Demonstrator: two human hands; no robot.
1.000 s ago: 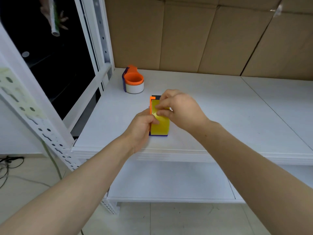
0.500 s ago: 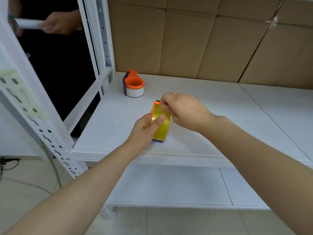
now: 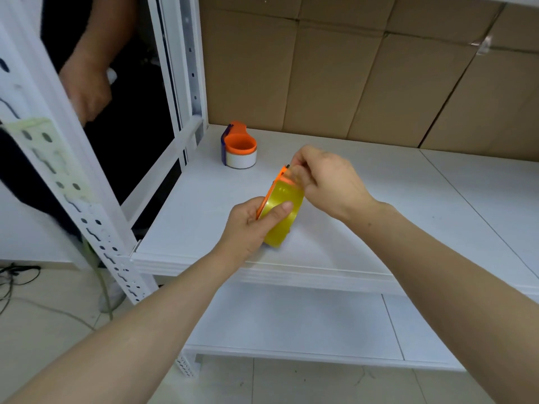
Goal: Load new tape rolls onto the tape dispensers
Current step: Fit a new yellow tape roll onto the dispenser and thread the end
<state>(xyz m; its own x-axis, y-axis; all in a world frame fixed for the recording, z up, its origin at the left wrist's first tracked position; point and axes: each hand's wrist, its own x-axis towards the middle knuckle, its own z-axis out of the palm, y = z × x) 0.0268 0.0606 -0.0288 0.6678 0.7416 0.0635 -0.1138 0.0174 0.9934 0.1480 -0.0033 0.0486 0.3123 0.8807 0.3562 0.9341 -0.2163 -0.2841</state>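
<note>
Left hand (image 3: 250, 225) is clamped on the dispenser (image 3: 269, 196) carrying the yellow roll (image 3: 281, 217), raised over the shelf (image 3: 379, 228) near its front edge. Right hand (image 3: 326, 182) pinches the far end. Advise holding the body steady and drawing the tape squarely to the cutter.

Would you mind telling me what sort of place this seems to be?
Probably a stockroom or packing area: white slotted-metal shelving, stacked cardboard cartons behind the shelf, and tape dispensers, one on the shelf.

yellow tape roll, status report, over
Left hand gripping yellow tape roll in its orange dispenser. Right hand pinching at dispenser's top end. Nothing in the way.
</note>
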